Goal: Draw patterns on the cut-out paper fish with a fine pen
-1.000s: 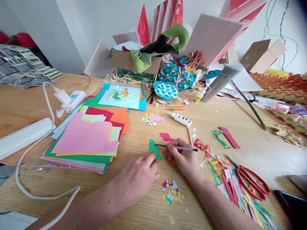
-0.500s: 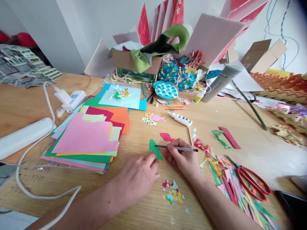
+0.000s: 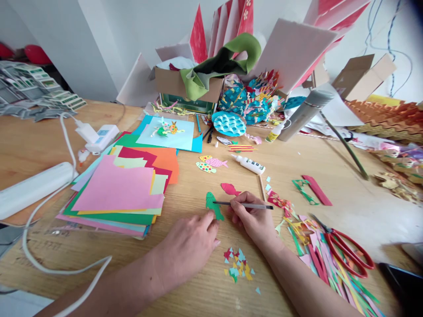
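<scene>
A green paper fish [image 3: 210,201] with thin dark lines lies flat on the table before me. My left hand [image 3: 194,240] presses its bent fingertips on the fish's lower end, thumb below. My right hand [image 3: 251,215] is closed around a slim grey pen [image 3: 244,205], whose tip touches the fish's middle. Just beyond the right hand rests a red paper fish [image 3: 229,189]. Farther back are a pink dotted fish [image 3: 217,162], a spotted fish [image 3: 205,167] and a yellow one [image 3: 204,158], partly overlapped. Small paper scraps [image 3: 238,263] lie between my forearms.
To the left are stacked coloured papers [image 3: 115,185] and a white cable [image 3: 35,259]. A white glue bottle [image 3: 253,164] lies beyond the fish. On the right, red-handled scissors [image 3: 346,248] rest over paper strips [image 3: 330,268]. A grey cylinder [image 3: 306,114] and cardboard box [image 3: 211,90] stand behind.
Both hands hold almost the same pose. The pen tip has shifted very slightly downward on the green fish.
</scene>
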Action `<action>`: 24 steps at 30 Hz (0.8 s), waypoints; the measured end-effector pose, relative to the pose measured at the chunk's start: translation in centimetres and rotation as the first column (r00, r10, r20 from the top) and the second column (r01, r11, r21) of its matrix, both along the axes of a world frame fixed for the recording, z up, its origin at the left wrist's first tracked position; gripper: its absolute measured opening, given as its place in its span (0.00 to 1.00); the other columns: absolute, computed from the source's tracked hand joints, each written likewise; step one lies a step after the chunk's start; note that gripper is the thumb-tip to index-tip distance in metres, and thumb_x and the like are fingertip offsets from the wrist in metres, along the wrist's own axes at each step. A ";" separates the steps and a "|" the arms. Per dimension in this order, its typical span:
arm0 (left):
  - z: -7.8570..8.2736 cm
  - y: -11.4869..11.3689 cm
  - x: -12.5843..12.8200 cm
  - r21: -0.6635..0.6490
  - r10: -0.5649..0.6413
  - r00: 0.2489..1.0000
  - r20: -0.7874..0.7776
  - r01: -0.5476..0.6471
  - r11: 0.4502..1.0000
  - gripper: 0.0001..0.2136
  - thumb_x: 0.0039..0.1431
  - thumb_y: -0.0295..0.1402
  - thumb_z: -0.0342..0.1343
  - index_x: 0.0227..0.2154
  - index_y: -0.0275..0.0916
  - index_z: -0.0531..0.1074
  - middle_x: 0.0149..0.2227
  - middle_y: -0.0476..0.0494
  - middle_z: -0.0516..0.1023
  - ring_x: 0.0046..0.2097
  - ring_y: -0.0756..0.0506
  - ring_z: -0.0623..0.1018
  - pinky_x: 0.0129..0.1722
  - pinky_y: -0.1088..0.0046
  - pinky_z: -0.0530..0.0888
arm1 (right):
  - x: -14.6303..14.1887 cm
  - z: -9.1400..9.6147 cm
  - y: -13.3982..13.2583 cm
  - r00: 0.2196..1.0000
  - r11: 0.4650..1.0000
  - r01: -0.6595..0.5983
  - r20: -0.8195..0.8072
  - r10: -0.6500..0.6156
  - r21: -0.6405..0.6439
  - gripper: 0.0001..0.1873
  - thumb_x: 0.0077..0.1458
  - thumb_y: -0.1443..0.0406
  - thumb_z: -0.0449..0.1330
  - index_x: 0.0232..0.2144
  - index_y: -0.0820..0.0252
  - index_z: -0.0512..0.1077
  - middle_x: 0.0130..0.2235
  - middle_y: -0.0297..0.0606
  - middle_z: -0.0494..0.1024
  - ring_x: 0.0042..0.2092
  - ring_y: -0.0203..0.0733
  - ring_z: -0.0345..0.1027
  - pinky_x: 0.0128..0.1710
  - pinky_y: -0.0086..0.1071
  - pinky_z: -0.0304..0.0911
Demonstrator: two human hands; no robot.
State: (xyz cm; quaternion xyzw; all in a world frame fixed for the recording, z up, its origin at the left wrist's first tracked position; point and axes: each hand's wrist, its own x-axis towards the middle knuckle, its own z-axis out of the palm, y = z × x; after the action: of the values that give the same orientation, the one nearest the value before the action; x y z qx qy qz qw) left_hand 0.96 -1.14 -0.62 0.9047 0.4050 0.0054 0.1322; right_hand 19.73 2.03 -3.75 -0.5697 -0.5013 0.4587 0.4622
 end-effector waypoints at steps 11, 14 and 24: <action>-0.1 0.0 0.0 0.014 -0.001 1.000 0.004 0.001 1.000 0.13 0.68 0.32 0.52 0.52 0.36 0.70 0.56 0.37 0.73 0.48 0.38 0.79 0.41 0.60 0.79 | 0.0 0.0 0.0 1.000 1.000 -0.010 -0.006 0.010 0.008 0.18 0.49 0.51 0.66 0.24 0.58 0.68 0.20 0.34 0.74 0.17 0.33 0.63 0.15 0.26 0.56; -0.1 0.0 0.1 0.009 0.002 1.000 -0.006 -0.002 1.000 0.13 0.67 0.33 0.52 0.52 0.36 0.70 0.56 0.37 0.73 0.47 0.38 0.79 0.40 0.61 0.79 | 0.1 -0.1 -0.1 0.999 1.000 -0.030 -0.009 0.030 0.004 0.19 0.50 0.50 0.65 0.24 0.58 0.68 0.21 0.35 0.75 0.18 0.33 0.63 0.16 0.26 0.57; -0.1 -0.1 0.0 -0.002 -0.001 1.000 -0.016 0.001 1.000 0.14 0.68 0.33 0.52 0.54 0.36 0.69 0.56 0.38 0.73 0.48 0.37 0.79 0.40 0.58 0.80 | 0.0 0.0 -0.1 0.999 0.999 -0.037 -0.008 0.037 0.000 0.17 0.51 0.52 0.65 0.24 0.58 0.68 0.21 0.35 0.75 0.18 0.33 0.63 0.17 0.26 0.56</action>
State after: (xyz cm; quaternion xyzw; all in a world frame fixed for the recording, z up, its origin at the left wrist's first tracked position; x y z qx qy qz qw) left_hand 0.94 -1.26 -0.69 0.9048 0.4056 -0.0025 0.1297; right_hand 19.75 1.95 -3.72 -0.5586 -0.5099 0.4694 0.4556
